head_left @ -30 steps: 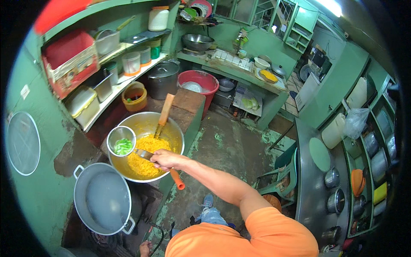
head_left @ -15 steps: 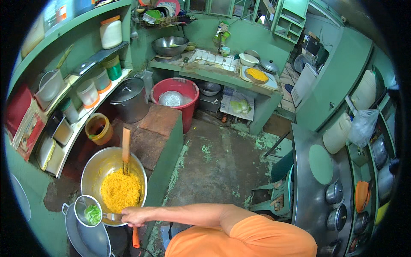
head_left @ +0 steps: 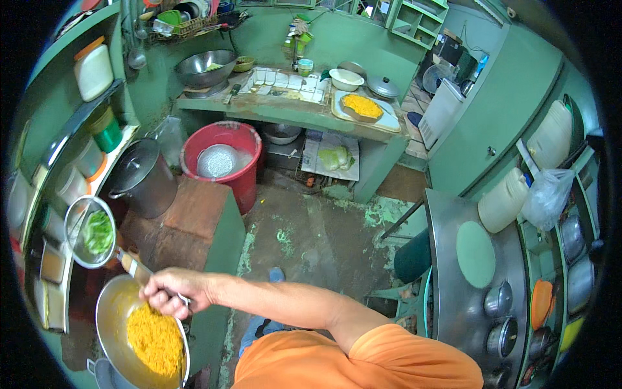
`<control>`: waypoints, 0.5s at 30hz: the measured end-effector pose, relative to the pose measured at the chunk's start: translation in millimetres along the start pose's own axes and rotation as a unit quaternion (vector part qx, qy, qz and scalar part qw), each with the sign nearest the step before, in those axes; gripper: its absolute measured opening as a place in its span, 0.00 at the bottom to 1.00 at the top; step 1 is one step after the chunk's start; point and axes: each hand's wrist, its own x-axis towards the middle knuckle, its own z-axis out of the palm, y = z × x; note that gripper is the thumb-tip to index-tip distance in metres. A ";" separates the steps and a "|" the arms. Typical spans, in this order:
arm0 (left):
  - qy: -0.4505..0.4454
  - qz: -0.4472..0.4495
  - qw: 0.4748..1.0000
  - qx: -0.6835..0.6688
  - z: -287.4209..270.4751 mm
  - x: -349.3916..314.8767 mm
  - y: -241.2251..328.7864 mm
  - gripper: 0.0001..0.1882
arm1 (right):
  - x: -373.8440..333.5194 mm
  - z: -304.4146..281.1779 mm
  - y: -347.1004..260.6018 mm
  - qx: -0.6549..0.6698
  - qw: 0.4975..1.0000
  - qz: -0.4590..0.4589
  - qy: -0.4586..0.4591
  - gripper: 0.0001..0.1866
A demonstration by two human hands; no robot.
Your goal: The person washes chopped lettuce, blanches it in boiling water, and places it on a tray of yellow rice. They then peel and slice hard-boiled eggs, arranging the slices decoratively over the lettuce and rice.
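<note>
My right hand (head_left: 171, 293) is closed around the handle of a round mesh strainer (head_left: 71, 245), its arm reaching across from the right. Chopped green vegetable pieces (head_left: 98, 232) lie in the strainer. The strainer is raised beyond the far rim of a large metal pot (head_left: 109, 324). Yellow rice-like food (head_left: 154, 340) fills part of that pot, and my right hand is above its far right side. My left hand is not in view. Another metal pot (head_left: 107, 376) shows only partly at the lower edge.
A tall lidded pot (head_left: 144, 178) stands on the brick-topped ledge (head_left: 194, 201), near a red tub (head_left: 249, 175). Shelves with containers (head_left: 107, 129) line the left wall. More yellow food (head_left: 361, 106) sits on the sink counter. A steel table (head_left: 453, 259) stands at right.
My right hand has lifted the strainer up and away from me. The view has shifted, so the pot of yellow food appears lower. The wooden paddle standing in it is no longer visible.
</note>
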 end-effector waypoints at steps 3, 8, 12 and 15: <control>-0.021 -0.035 0.999 0.014 19.8 38.0 41.9 0.16 | -39.3 -39.2 -91.7 0.034 0.998 -0.042 -0.013 0.07; -0.050 -0.060 0.997 0.014 40.9 88.1 143.1 0.16 | -172.0 -101.5 -261.2 0.154 0.972 -0.171 0.036 0.06; -0.026 -0.041 0.999 -0.007 34.5 125.1 242.7 0.16 | -332.2 -146.5 -354.5 0.127 0.933 -0.295 0.161 0.08; -0.006 0.040 0.997 -0.062 19.4 139.2 306.9 0.19 | -460.9 -159.1 -385.7 0.033 0.802 -0.373 0.465 0.05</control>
